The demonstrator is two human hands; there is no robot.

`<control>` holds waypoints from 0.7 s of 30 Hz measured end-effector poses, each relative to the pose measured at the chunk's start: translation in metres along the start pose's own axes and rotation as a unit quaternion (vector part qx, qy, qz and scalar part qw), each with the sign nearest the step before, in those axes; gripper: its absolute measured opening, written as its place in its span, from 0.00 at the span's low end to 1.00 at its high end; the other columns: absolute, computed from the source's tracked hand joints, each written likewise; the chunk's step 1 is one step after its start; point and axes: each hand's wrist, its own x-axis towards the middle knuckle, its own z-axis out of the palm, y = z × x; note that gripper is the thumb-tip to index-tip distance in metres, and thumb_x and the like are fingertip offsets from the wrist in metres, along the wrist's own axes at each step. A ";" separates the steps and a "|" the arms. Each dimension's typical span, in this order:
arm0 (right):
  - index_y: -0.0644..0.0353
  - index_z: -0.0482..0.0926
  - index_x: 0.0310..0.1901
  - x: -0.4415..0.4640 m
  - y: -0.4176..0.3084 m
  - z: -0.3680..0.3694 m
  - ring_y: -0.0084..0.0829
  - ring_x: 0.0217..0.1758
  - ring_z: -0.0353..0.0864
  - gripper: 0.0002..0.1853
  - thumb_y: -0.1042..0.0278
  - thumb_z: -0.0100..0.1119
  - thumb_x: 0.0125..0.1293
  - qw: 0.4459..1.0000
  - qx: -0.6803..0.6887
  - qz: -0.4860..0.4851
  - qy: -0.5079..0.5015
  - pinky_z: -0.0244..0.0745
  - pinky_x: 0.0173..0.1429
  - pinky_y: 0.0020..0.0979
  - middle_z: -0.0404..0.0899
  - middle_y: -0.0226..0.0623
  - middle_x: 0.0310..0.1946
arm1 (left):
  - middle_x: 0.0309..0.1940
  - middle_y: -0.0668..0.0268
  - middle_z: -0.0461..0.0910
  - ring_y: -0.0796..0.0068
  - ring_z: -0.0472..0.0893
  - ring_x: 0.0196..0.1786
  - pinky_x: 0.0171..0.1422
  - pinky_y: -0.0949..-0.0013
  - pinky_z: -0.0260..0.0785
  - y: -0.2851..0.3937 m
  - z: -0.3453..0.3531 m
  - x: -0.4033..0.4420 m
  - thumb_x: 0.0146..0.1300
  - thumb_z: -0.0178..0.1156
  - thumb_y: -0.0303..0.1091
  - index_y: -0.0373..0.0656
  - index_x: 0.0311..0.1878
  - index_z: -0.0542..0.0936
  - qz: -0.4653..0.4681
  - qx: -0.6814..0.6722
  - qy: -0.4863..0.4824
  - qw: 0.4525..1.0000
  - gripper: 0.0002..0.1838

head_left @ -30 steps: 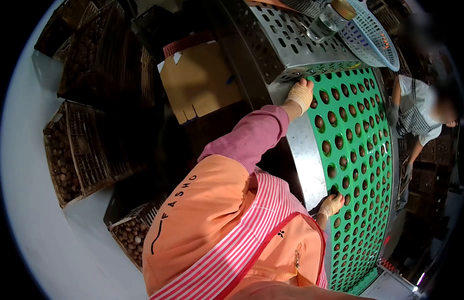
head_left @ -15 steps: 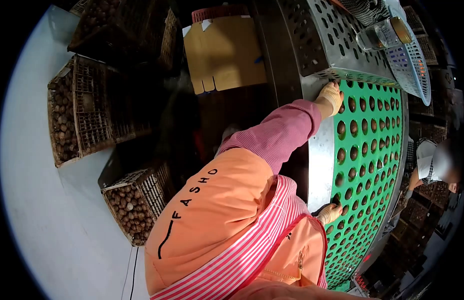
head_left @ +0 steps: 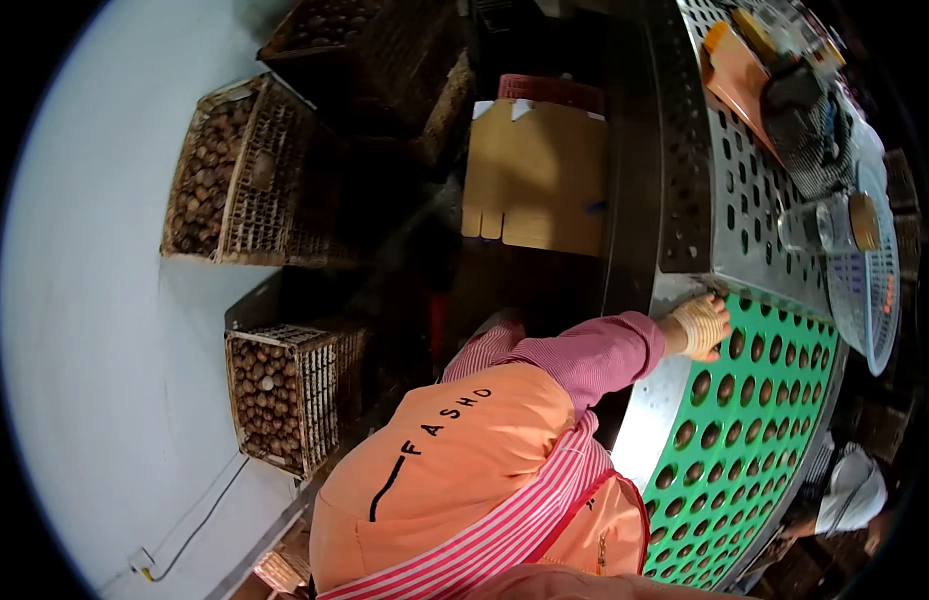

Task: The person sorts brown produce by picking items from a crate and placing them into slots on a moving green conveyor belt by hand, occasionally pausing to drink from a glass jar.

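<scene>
My left hand [head_left: 703,328], in a pale cream glove with bare fingertips, rests at the near upper corner of a green perforated panel [head_left: 707,412]. Its fingers are curled together, and whatever they may hold is hidden. Rows of oval holes cover the panel, and many hold a brown, round, nut-like piece [head_left: 726,389]. A bare metal rim [head_left: 649,420] runs along the near side. Just above the hand stands a slotted metal guard [head_left: 747,215]. My right hand is out of view.
Crates of brown nut-like pieces [head_left: 268,390] stand by the pale wall, beside a cardboard box [head_left: 540,180]. On the guard lie a lidded jar [head_left: 830,224], an orange packet [head_left: 737,80] and a dark bag. A blue basket [head_left: 869,290] stands behind; another person [head_left: 851,490] is across the panel.
The view has swung so that things sit lower and further right. My right hand, earlier at the panel's near edge, has left the view. My left hand stays by the panel's upper corner.
</scene>
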 end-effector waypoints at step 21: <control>0.66 0.77 0.55 -0.008 0.015 -0.050 0.52 0.54 0.78 0.22 0.76 0.57 0.56 0.989 0.133 0.061 0.010 0.71 0.62 0.47 0.81 0.52 0.50 | 0.36 0.56 0.83 0.51 0.81 0.42 0.46 0.50 0.73 0.022 -0.032 0.011 0.53 0.61 0.44 0.46 0.37 0.84 0.069 0.010 -0.038 0.997 0.14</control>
